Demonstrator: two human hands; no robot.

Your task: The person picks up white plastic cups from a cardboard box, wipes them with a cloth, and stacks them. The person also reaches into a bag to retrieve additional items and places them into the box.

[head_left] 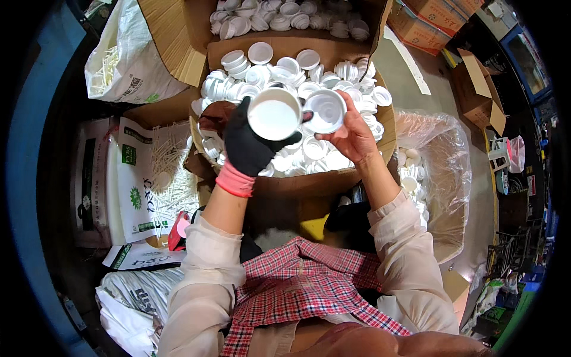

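Note:
My left hand, in a black glove with a pink cuff, grips a round white plastic cap with a deep rim, its hollow side facing up. Bare, my right hand holds a white plastic lid with a raised ring by its right edge. The two pieces are side by side, very close together; whether they touch I cannot tell. Both hands are above a large cardboard box heaped with loose white lids. A brown cloth-like thing lies beside the glove.
Behind stands another box of white lids. To the left, a white sack and a printed bag hold thin white sticks. At right, a clear plastic-lined container has white pieces inside. An opened carton is farther right.

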